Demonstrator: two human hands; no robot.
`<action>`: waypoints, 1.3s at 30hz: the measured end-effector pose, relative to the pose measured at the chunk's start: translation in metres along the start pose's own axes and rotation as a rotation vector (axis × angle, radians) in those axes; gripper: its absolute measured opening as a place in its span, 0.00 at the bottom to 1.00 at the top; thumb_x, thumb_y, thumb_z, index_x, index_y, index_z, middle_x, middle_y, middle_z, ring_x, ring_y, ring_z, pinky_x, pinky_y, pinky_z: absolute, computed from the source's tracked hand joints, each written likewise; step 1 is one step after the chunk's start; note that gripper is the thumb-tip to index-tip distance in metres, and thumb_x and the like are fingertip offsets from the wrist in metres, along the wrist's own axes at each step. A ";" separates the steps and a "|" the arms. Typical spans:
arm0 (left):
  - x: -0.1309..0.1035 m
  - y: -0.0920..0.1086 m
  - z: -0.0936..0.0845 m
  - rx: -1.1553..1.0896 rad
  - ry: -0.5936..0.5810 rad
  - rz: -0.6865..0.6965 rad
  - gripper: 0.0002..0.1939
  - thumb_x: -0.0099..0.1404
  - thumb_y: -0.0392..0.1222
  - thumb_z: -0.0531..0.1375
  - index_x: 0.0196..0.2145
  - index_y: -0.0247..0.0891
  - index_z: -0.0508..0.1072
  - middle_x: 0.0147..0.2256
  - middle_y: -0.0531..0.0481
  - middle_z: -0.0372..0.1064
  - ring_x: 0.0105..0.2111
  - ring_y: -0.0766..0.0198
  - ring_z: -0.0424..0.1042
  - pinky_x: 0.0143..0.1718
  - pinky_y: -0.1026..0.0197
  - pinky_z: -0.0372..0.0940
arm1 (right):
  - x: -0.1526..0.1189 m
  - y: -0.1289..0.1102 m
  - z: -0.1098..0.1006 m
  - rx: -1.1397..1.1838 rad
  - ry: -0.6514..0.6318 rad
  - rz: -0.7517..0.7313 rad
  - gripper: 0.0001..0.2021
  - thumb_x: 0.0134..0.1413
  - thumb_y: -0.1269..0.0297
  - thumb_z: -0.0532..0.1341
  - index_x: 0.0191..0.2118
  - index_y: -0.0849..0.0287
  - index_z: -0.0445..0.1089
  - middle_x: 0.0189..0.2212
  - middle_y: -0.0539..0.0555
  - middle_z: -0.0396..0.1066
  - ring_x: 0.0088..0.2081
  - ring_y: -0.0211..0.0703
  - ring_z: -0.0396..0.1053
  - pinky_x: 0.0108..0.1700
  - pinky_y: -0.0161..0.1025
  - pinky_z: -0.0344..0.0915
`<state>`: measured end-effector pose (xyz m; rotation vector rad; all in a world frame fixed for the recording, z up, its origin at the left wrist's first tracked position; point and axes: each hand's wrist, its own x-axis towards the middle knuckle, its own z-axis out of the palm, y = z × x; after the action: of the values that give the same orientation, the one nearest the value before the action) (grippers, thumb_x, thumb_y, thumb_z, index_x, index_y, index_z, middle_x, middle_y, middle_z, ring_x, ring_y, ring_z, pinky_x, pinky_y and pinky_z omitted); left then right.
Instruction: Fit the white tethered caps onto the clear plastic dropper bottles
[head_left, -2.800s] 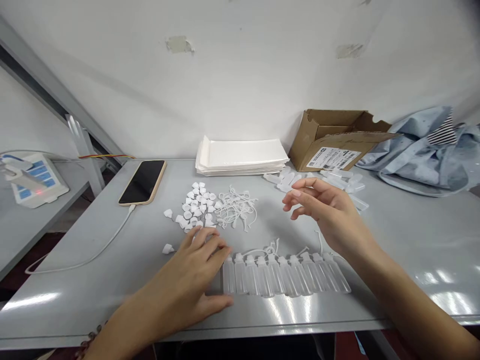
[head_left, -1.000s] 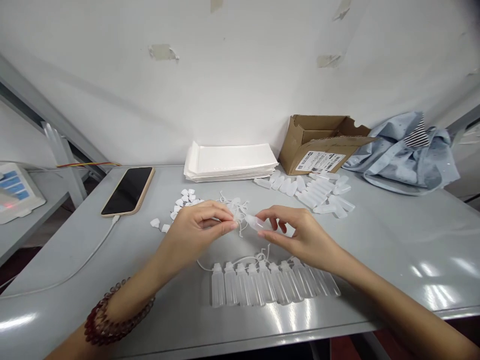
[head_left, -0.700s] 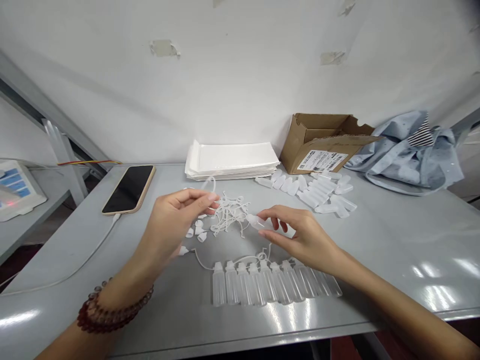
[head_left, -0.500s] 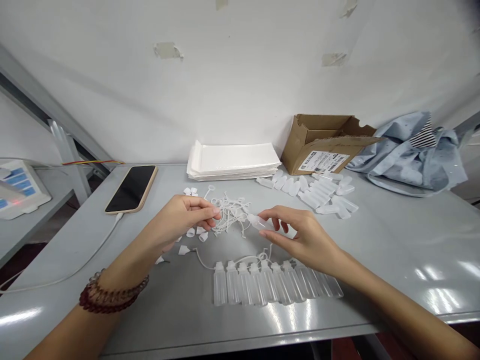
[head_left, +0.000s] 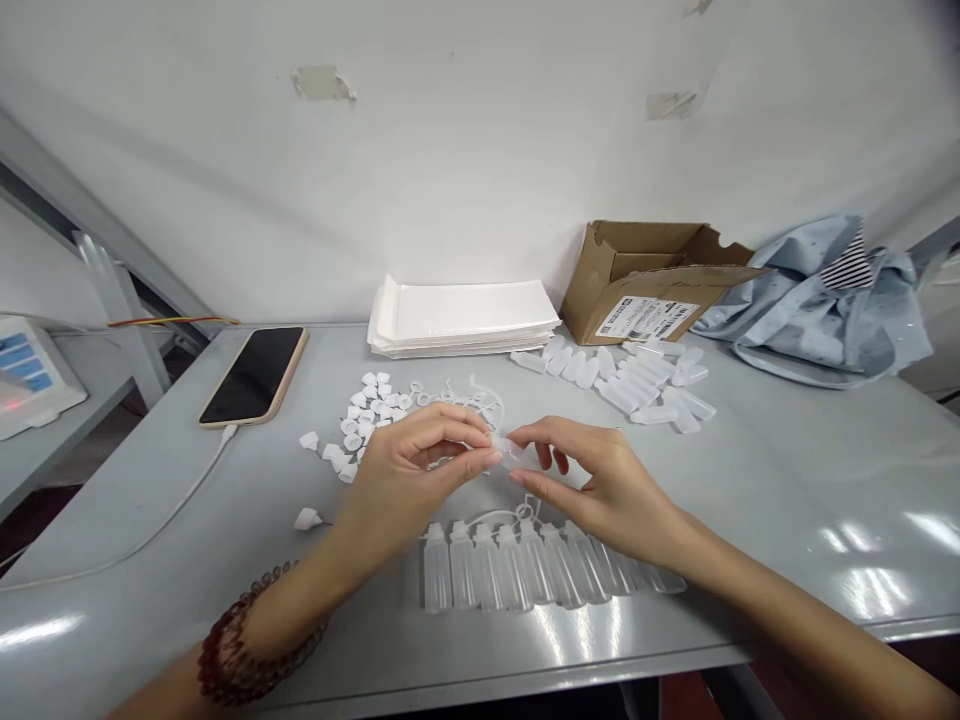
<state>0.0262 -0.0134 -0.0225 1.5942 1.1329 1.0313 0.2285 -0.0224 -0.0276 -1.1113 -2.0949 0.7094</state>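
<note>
Near the table's middle, my right hand [head_left: 592, 465] grips a small translucent squeeze bottle [head_left: 525, 457] between thumb and fingers, its neck pointing left. My left hand [head_left: 431, 450] pinches at that neck; a thin white plastic strap [head_left: 501, 400] curves up from its fingertips, partly hidden. Below the hands, several like bottles [head_left: 517, 570] lie in a row, with straps around the necks of some. White caps [head_left: 367, 405] are scattered left of my left hand, and a tangle of straps [head_left: 450, 392] lies behind it.
More loose bottles [head_left: 645, 380] lie at the back right before an open cardboard box [head_left: 637, 300]. White padded envelopes [head_left: 465, 310] are stacked against the wall. A phone [head_left: 255, 375] on a charging cable lies at left, and blue cloth [head_left: 825, 310] at far right.
My left hand has moved right from beside the strap pile to the bottle's neck, uncovering more of the caps. My right hand keeps its hold on the bottle.
</note>
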 end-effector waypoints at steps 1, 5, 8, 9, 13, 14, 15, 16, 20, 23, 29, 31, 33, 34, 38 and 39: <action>-0.001 -0.001 0.001 -0.004 0.014 -0.010 0.05 0.56 0.43 0.66 0.28 0.40 0.78 0.34 0.50 0.75 0.37 0.62 0.74 0.38 0.62 0.72 | -0.001 0.000 0.000 -0.008 -0.002 -0.014 0.10 0.57 0.63 0.62 0.44 0.59 0.70 0.33 0.53 0.74 0.31 0.38 0.67 0.28 0.34 0.65; -0.003 -0.002 0.001 -0.022 0.022 -0.109 0.10 0.54 0.46 0.68 0.34 0.41 0.78 0.33 0.51 0.76 0.36 0.61 0.75 0.40 0.59 0.73 | -0.003 -0.001 0.001 -0.031 0.017 -0.064 0.09 0.57 0.64 0.61 0.44 0.58 0.70 0.32 0.52 0.73 0.30 0.39 0.68 0.31 0.36 0.66; -0.001 -0.001 -0.002 -0.056 -0.006 -0.141 0.12 0.52 0.45 0.69 0.35 0.42 0.79 0.33 0.52 0.77 0.35 0.61 0.76 0.40 0.59 0.74 | -0.004 -0.002 0.003 -0.027 0.036 -0.078 0.09 0.57 0.64 0.61 0.45 0.57 0.69 0.32 0.53 0.73 0.30 0.39 0.68 0.31 0.36 0.67; -0.001 -0.001 -0.002 -0.072 -0.022 -0.149 0.11 0.51 0.45 0.69 0.34 0.42 0.80 0.32 0.53 0.77 0.34 0.61 0.76 0.39 0.60 0.74 | -0.004 -0.003 0.003 -0.026 0.041 -0.080 0.10 0.57 0.65 0.61 0.45 0.57 0.69 0.32 0.53 0.73 0.30 0.39 0.68 0.30 0.36 0.67; 0.001 -0.002 -0.003 -0.138 -0.083 -0.188 0.08 0.50 0.43 0.70 0.30 0.42 0.80 0.31 0.54 0.77 0.33 0.62 0.75 0.37 0.63 0.72 | -0.005 -0.004 0.005 -0.035 0.062 -0.101 0.09 0.57 0.66 0.61 0.45 0.57 0.69 0.31 0.53 0.73 0.29 0.39 0.68 0.31 0.37 0.68; 0.002 -0.002 -0.003 -0.152 -0.095 -0.202 0.08 0.50 0.42 0.70 0.30 0.42 0.80 0.30 0.54 0.76 0.33 0.63 0.75 0.36 0.64 0.72 | -0.006 -0.004 0.006 -0.042 0.072 -0.121 0.09 0.58 0.67 0.61 0.45 0.58 0.69 0.32 0.54 0.73 0.30 0.39 0.68 0.32 0.38 0.68; 0.002 -0.002 -0.002 -0.163 -0.105 -0.213 0.08 0.49 0.41 0.71 0.29 0.42 0.79 0.29 0.55 0.76 0.32 0.64 0.75 0.36 0.65 0.71 | -0.006 -0.004 0.007 -0.051 0.085 -0.150 0.09 0.58 0.68 0.61 0.45 0.58 0.69 0.33 0.55 0.73 0.31 0.40 0.69 0.33 0.38 0.69; 0.002 -0.002 -0.002 -0.170 -0.113 -0.222 0.07 0.49 0.40 0.71 0.29 0.41 0.79 0.28 0.55 0.75 0.31 0.65 0.74 0.35 0.66 0.71 | -0.006 -0.004 0.008 -0.061 0.099 -0.180 0.10 0.58 0.69 0.61 0.45 0.59 0.69 0.34 0.56 0.74 0.32 0.41 0.69 0.34 0.39 0.69; 0.001 0.000 -0.002 -0.135 -0.115 -0.171 0.08 0.48 0.41 0.71 0.28 0.41 0.79 0.28 0.56 0.73 0.29 0.68 0.72 0.31 0.68 0.69 | -0.007 -0.004 0.010 -0.108 0.131 -0.250 0.11 0.57 0.72 0.60 0.46 0.60 0.68 0.36 0.58 0.74 0.35 0.43 0.69 0.35 0.40 0.69; -0.002 0.004 -0.005 -0.069 -0.124 -0.112 0.08 0.51 0.42 0.70 0.32 0.43 0.80 0.30 0.55 0.73 0.30 0.67 0.71 0.32 0.68 0.69 | -0.007 -0.005 0.011 -0.116 0.139 -0.246 0.11 0.58 0.72 0.60 0.46 0.59 0.67 0.36 0.58 0.73 0.36 0.43 0.69 0.35 0.40 0.70; -0.004 0.008 -0.007 0.030 -0.171 -0.052 0.05 0.60 0.42 0.64 0.33 0.42 0.79 0.31 0.54 0.74 0.27 0.69 0.70 0.29 0.69 0.67 | -0.007 -0.006 0.011 -0.031 0.135 -0.221 0.11 0.56 0.71 0.62 0.46 0.63 0.69 0.32 0.57 0.72 0.32 0.41 0.68 0.34 0.39 0.69; -0.005 0.007 -0.005 0.064 -0.170 -0.013 0.05 0.61 0.42 0.63 0.33 0.41 0.78 0.29 0.55 0.73 0.26 0.70 0.69 0.27 0.70 0.66 | -0.008 -0.007 0.011 0.020 0.124 -0.175 0.10 0.56 0.70 0.62 0.45 0.64 0.70 0.30 0.56 0.71 0.30 0.39 0.66 0.32 0.38 0.67; -0.005 0.006 -0.002 0.134 -0.160 0.040 0.05 0.62 0.41 0.62 0.33 0.40 0.78 0.28 0.55 0.72 0.26 0.70 0.69 0.26 0.70 0.64 | -0.008 -0.010 0.011 0.064 0.111 -0.121 0.10 0.56 0.69 0.62 0.44 0.65 0.72 0.28 0.54 0.70 0.28 0.39 0.65 0.31 0.38 0.66; -0.006 0.006 -0.002 0.178 -0.159 0.069 0.06 0.63 0.41 0.61 0.33 0.40 0.78 0.28 0.54 0.72 0.27 0.70 0.68 0.26 0.70 0.64 | -0.008 -0.011 0.011 0.090 0.098 -0.083 0.10 0.56 0.68 0.62 0.43 0.65 0.73 0.27 0.54 0.70 0.28 0.39 0.65 0.31 0.38 0.65; -0.007 0.010 -0.010 0.322 -0.150 0.186 0.11 0.58 0.47 0.65 0.36 0.38 0.78 0.27 0.55 0.71 0.25 0.70 0.68 0.28 0.68 0.64 | -0.006 -0.018 0.005 0.313 -0.014 0.175 0.10 0.55 0.63 0.63 0.41 0.62 0.75 0.27 0.52 0.70 0.29 0.38 0.64 0.31 0.37 0.63; -0.007 0.012 -0.014 0.349 -0.137 0.211 0.13 0.56 0.49 0.67 0.36 0.38 0.77 0.27 0.55 0.71 0.25 0.70 0.68 0.29 0.67 0.64 | -0.006 -0.018 0.004 0.394 -0.055 0.244 0.10 0.55 0.62 0.63 0.40 0.61 0.75 0.29 0.53 0.71 0.30 0.39 0.65 0.32 0.37 0.63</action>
<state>0.0139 -0.0197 -0.0084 2.0650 1.1120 0.8729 0.2191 -0.0367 -0.0187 -1.1373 -1.7722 1.2215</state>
